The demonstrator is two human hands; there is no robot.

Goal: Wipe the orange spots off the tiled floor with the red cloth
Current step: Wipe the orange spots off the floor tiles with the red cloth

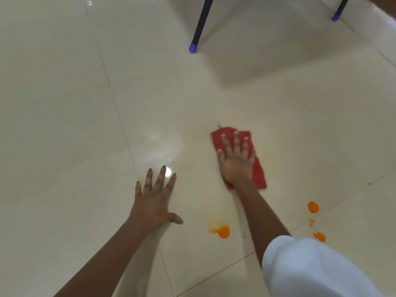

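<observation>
My right hand (235,159) lies flat on the red cloth (258,174), fingers spread, pressing it onto the cream tiled floor (75,103). My left hand (154,198) rests palm down on the bare tile to the left, fingers apart, holding nothing. An orange spot (224,231) with a faint smear sits between my two forearms, nearer to me than the cloth. Another orange spot (313,207) lies to the right of my right arm, and a smaller orange spot (319,236) with tiny specks above it lies just beside my white-clad knee (317,271).
Two dark chair legs with blue caps stand on the floor ahead, one chair leg (200,24) at top centre and the other chair leg (340,8) at top right. A bright light reflection (160,151) shines on the tile beyond my left hand.
</observation>
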